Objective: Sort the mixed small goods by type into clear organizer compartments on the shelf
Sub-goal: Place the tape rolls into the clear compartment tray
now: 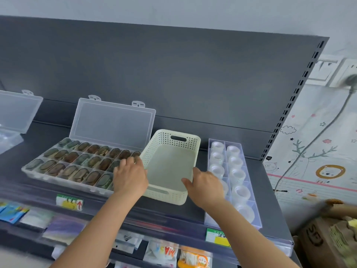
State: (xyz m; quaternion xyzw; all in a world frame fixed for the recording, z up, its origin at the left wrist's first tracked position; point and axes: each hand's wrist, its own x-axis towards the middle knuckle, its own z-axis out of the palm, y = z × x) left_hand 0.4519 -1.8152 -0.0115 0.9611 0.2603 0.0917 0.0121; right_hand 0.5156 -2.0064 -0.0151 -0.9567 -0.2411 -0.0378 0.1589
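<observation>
While empty, basket (170, 167) sits in both hands' grip.

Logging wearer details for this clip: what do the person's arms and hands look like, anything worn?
Both forearms are bare as far as the frame shows: no sleeves visible. The left hand and right hand show no gloves, rings, watch or bands, and no markings.

On the shelf (58, 132), the basket (170, 165) sits between the organizer (77, 163) (left) and tray (245, 190).
</observation>
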